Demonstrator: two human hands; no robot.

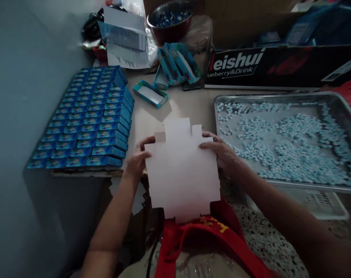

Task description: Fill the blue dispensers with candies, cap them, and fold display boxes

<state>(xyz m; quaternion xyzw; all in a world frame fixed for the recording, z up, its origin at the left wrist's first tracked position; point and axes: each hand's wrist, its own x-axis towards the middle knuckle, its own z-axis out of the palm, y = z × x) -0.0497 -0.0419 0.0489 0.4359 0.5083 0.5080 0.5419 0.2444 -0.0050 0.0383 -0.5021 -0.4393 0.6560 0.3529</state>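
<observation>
A flat, unfolded white carton blank (182, 173) with notched edges and tabs is held between both hands, its plain side facing up. My left hand (137, 160) pinches the upper left edge, thumb on top. On the opposite edge, my right hand (220, 152) grips with its thumb on top and fingers underneath. Just beyond the blank, a small open blue box (150, 94) lies on the table. Behind it, several more open blue boxes (179, 63) lean together.
Rows of closed blue boxes (88, 119) cover the table's left side by the wall. At right, a metal tray (279, 96) holds many small pale-blue pieces. A black printed carton (276, 65) stands behind it; a bowl (169, 33) sits at the back.
</observation>
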